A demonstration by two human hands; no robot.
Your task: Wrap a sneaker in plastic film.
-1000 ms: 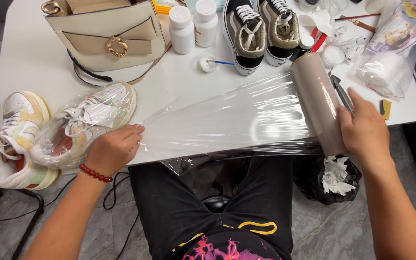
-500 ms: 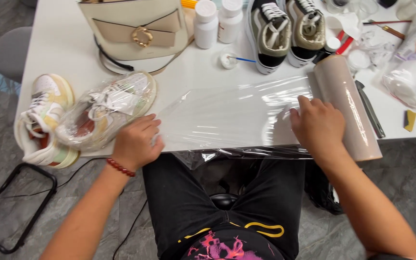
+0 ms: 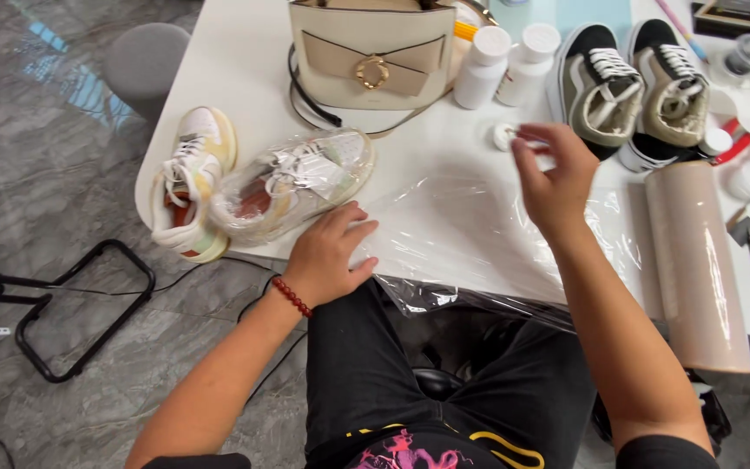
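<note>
White bench (image 3: 245,78) over grey marble floor (image 3: 62,174). Your left hand (image 3: 330,257) lies flat, grip spread on the plastic film (image 3: 470,230) at the near edge; right hand (image 3: 555,178) hovers above, fingers loose, pinching nothing.

Both forearms are bare. A red bead bracelet (image 3: 292,296) rings the left wrist. Black trousers (image 3: 444,391); black top (image 3: 444,452) with yellow and pink print (partly cropped).

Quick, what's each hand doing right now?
Left hand: open, palm down on the clear plastic wrap sheet, beside the wrapped white sneaker.
Right hand: raised above the sheet, fingers loosely curled, holding nothing visible.
</note>
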